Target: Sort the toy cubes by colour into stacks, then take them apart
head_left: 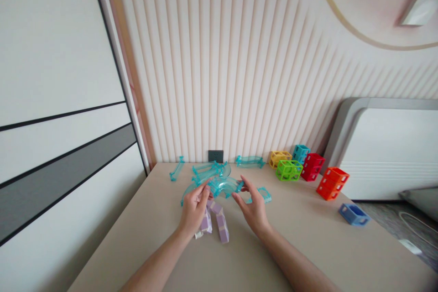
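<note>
My left hand (195,207) and my right hand (252,209) both grip a curved, clear teal track piece (225,186), one hand at each end, just above the beige table (308,246). Under and between my hands lie pale purple blocks (219,221). More teal track pieces (207,171) lie behind them, toward the wall.
Coloured open cube frames stand at the back right: yellow (279,159), green (289,169), teal (301,152), red (313,166) and orange (332,183). A blue frame (354,214) lies near the right edge. A dark socket (215,156) sits on the ribbed wall.
</note>
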`<state>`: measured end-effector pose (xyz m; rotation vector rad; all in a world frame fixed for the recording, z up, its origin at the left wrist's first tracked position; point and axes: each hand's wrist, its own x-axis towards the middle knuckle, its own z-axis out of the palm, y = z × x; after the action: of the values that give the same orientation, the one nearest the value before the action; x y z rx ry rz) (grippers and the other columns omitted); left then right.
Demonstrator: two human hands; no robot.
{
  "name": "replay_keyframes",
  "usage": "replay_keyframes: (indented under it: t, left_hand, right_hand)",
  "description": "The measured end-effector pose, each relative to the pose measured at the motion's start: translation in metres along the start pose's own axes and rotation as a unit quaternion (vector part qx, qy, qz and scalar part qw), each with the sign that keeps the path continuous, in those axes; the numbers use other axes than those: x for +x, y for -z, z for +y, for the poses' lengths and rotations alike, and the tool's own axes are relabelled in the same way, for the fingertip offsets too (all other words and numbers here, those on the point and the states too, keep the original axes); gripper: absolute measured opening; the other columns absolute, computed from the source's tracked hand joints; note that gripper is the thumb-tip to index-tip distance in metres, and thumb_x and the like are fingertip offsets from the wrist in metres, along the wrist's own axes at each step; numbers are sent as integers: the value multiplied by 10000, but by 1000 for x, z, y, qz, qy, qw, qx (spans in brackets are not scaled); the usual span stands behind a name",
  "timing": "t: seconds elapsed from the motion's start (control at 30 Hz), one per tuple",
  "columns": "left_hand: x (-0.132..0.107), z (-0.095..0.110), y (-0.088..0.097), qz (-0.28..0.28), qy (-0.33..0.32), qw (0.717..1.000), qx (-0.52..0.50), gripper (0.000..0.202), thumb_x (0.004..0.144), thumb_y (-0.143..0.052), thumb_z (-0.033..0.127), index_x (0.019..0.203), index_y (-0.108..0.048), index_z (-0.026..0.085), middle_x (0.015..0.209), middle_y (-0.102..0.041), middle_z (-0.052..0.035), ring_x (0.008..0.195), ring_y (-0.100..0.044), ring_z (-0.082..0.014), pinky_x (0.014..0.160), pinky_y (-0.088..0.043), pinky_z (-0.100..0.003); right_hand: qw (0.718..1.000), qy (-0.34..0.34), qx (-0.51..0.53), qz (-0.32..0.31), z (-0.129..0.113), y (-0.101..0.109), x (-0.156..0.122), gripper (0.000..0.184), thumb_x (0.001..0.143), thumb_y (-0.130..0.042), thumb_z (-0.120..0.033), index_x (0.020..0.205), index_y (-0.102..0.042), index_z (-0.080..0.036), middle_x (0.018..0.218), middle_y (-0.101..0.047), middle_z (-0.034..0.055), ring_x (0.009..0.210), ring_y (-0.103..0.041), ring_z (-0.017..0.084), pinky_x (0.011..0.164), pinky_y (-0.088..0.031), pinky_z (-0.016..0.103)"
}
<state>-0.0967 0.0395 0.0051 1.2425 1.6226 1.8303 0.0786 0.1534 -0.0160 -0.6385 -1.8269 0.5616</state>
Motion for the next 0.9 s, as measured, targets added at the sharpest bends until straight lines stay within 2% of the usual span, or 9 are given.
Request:
replay_keyframes:
  t: [0.27,0.4,0.53,0.73,0.9]
  left_hand:
    - [-1,4,-2,-5,10,999,-34,512,910,-565,547,1271,-656,195,767,-733,-29,682,-702,-200,688,-582,-302]
    - [0,10,-3,-17,40,996,-76,544,864,-607,589,1208,-691,176,660,-698,-16,599,-692,-198,614,-596,-310]
    - [1,11,-4,-22,60,992,-109,537,830,-648,591,1145,-711,161,652,-692,-12,590,-697,-189,594,-601,-299]
    - [3,3,-7,-4,95,986,-137,511,799,-679,597,1036,-711,146,658,-693,-9,587,-717,-197,573,-600,-286]
    - [5,-3,-5,-5,116,985,-129,447,818,-658,595,901,-695,158,640,-717,-21,596,-731,-220,596,-608,-307]
  right_hand:
    - [1000,17,-8,-7,-1,0,0,538,874,-695,-392,1367,-555,-225,1070,-714,89,812,-660,211,785,-584,381]
    - [1000,10,-1,-5,1,-1,0,543,879,-692,-394,1375,-551,-225,1106,-713,98,820,-672,210,780,-591,379]
    - [1000,-8,22,-2,6,-5,0,563,892,-677,-415,1398,-528,-217,1144,-708,113,860,-700,216,780,-601,379]
    - [998,-32,44,12,12,-7,1,597,862,-696,-490,1375,-560,-215,1100,-721,115,904,-722,242,808,-608,398]
    - [999,-31,37,-2,10,-6,1,567,845,-706,-512,1323,-616,-219,1087,-728,119,908,-727,260,809,-608,399]
